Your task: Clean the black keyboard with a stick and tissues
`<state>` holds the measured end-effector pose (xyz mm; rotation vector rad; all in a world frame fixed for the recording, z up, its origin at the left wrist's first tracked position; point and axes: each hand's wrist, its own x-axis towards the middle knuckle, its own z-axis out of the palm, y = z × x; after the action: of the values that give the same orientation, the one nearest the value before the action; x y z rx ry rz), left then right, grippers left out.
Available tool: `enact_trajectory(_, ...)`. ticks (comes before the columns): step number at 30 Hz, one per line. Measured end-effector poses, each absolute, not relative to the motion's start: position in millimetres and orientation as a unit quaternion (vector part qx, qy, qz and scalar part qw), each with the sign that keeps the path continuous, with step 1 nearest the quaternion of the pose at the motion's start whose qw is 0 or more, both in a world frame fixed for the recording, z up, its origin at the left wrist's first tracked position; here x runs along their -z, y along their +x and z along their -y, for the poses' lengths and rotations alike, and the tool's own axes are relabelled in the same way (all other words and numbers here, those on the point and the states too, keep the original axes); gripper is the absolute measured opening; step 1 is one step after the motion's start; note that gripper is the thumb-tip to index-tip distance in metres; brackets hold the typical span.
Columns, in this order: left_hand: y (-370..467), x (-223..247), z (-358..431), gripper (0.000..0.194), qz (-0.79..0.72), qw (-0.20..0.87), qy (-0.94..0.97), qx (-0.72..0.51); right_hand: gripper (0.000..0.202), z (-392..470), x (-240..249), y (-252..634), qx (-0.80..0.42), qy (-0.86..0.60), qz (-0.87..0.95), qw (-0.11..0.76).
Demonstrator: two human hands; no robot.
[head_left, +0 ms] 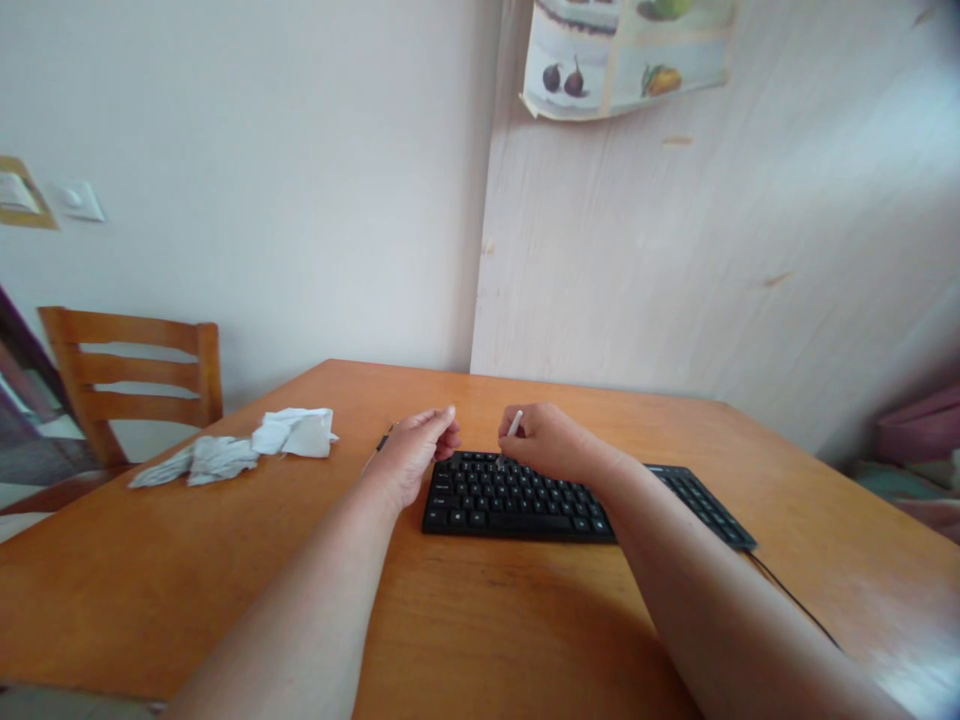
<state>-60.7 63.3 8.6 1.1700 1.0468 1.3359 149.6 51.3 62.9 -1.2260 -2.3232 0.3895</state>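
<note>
keyboard [525,497] lies black on the wooden table [480,610], long axis running left-right; right hand [551,442] pinches a thin white stick [513,425], tip down on the top key row; left hand [416,450] loosely curled, empty, at the keyboard's left end

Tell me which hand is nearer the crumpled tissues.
Left. The left hand rests at the keyboard's left end, beside the crumpled tissues; the right hand, holding a thin white stick, lies farther right.
</note>
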Motion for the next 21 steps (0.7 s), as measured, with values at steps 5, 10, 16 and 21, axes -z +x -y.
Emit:
enact_trajectory(5, -62, -8, -63, 0.041, -0.433, 0.518, 0.494, -0.548, 0.010, -43, -72, 148, -0.153, -0.435, 0.861, 0.214)
enact_trajectory(10, -62, -8, -63, 0.040, -0.434, 0.516, 0.497, -0.546, 0.008, -35, -81, 148, -0.164, -0.450, 0.859, 0.182)
enact_trajectory(16, -60, -11, -61, 0.040, -0.439, 0.516, 0.497, -0.542, 0.010, -31, -87, 150, -0.165, -0.444, 0.868, 0.150)
enact_trajectory(21, -60, -10, -61, 0.040, -0.441, 0.519, 0.494, -0.541, 0.012, -27, -91, 148, -0.168, -0.438, 0.874, 0.127)
